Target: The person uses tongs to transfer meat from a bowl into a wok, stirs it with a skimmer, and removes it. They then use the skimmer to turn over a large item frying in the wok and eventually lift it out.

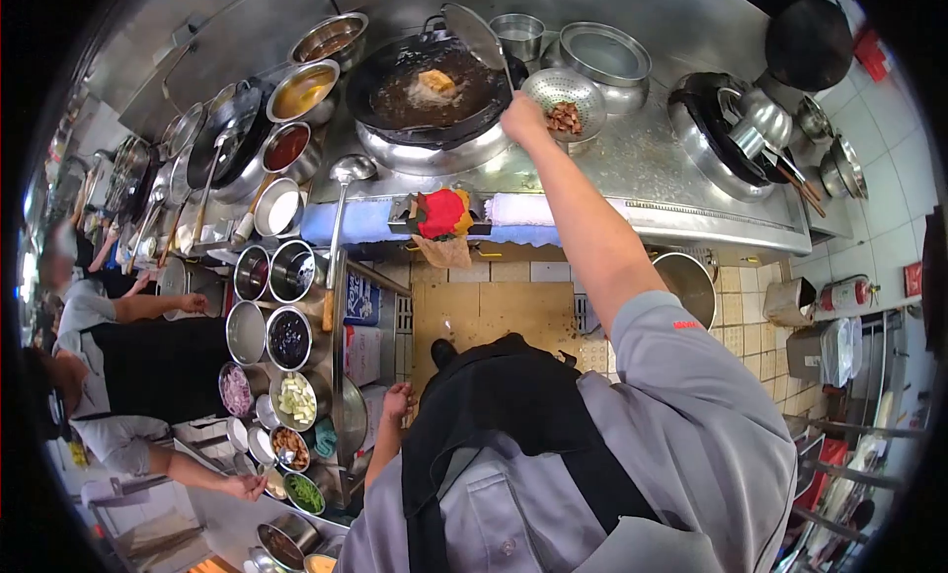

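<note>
My right hand (523, 117) is closed around the handle of a flat round skimmer (474, 36), tilted up over the right rim of a black wok (367, 109). Dark bubbling oil fills the wok, and a golden fried piece (435, 82) floats in its middle. Just right of that hand, a perforated metal strainer (538, 84) holds browned meat pieces (564, 118). My left hand (398, 400) hangs low beside my apron, its fingers curled and nothing visible in them. It is near the ingredient rack, apart from the bowls.
Sauce bowls (304, 91) and a ladle (353, 168) stand left of the wok. Folded cloths (441, 215) lie on the stove's front edge. Ingredient pots (289, 338) line the left rack. A co-worker's hand (244, 487) reaches near them. Another wok (691, 109) with a kettle sits right.
</note>
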Demonstrator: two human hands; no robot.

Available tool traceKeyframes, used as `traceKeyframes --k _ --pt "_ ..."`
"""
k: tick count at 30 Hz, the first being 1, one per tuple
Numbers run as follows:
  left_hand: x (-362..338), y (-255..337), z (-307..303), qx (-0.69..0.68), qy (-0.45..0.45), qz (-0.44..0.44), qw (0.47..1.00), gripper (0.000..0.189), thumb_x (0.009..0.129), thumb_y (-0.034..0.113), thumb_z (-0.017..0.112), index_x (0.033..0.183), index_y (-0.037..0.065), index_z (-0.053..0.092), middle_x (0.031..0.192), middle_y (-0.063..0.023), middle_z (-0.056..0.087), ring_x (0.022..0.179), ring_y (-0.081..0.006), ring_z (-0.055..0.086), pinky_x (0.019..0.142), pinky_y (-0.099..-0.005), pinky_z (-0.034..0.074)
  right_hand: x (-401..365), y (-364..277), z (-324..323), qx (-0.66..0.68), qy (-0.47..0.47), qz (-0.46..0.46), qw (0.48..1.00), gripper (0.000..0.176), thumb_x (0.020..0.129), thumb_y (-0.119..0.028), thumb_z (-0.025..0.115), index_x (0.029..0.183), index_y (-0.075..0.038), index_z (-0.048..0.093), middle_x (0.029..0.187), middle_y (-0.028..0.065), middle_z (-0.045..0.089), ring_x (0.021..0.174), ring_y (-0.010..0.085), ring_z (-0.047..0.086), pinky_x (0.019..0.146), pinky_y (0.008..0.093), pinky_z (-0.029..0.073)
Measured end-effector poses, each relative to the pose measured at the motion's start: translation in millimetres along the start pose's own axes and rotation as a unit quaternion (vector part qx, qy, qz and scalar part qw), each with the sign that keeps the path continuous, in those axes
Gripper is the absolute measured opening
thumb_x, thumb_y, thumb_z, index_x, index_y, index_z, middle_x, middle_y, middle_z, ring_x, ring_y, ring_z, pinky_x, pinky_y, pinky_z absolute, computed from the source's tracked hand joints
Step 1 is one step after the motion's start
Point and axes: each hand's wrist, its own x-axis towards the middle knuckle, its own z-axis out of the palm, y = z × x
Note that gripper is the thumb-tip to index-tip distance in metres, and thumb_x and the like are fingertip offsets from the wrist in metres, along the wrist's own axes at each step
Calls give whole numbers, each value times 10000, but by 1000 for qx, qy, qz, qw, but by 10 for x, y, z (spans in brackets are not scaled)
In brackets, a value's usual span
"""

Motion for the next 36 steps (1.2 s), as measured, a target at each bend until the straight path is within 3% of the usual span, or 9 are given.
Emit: traceKeyframes --k 5,8,14,16,19,23,26,32,36 --pt "-40 17 18 12 16 -2 1000 239 855 295 485 975 90 502 791 -20 557 563 -139 553 394 -244 355 216 -58 -92 373 -137 184 899 157 703 23 395 806 53 510 615 108 479 402 161 398 336 332 263" --pt "-125 87 10 55 9 4 998 247 861 291 476 998 87 501 821 -24 567 580 -136 556 393 -242 353 222 -30 -200 516 -142 191 823 168 696 21 406 807 47 529 641 152 519 432 207 470 361 349 319" --pt "-264 191 49 101 17 -11 995 284 859 297 477 1057 94 493 846 -28 574 609 -139 557 423 -250 369 281 5 -71 87 -87 44 991 385 721 40 354 1099 32 426 554 81 453 378 151 371 320 303 217" --pt "-43 -60 -52 10 -9 -6 1000 297 849 313 488 1043 87 500 855 -31 574 598 -144 550 430 -265 372 291 5 -75 94 -84 41 991 348 714 51 354 1045 3 452 544 69 422 370 145 345 324 288 216" --pt "-237 163 24 69 18 -3 997 311 840 326 499 1040 87 503 862 -31 573 595 -146 545 449 -277 380 246 -43 -240 520 -163 204 813 228 743 40 335 900 30 501 576 45 349 405 103 251 338 268 149" --pt "-176 41 22 60 13 -11 998 301 842 326 500 1027 89 509 858 -31 573 601 -141 543 462 -274 385 203 -58 -340 486 -133 184 844 192 727 19 381 870 47 506 603 125 473 381 181 391 332 324 268" --pt "-163 4 3 47 -6 16 999 276 843 314 505 1007 93 518 848 -32 573 608 -139 544 481 -270 392 181 -66 -199 92 56 6 994 166 680 -50 471 763 70 551 699 251 589 608 322 608 574 380 470" --pt "-229 47 -22 31 4 27 999 258 841 293 518 980 76 530 846 -48 569 610 -133 525 520 -260 423 322 11 -206 352 -165 170 905 139 700 -13 428 756 72 523 546 187 522 452 272 532 410 377 379" --pt "-13 -155 -155 28 -55 32 998 301 849 287 507 1033 50 532 914 -70 582 613 -146 540 541 -273 438 229 -9 -249 368 -86 145 915 188 693 -3 421 835 82 510 661 210 546 456 272 530 388 377 370"
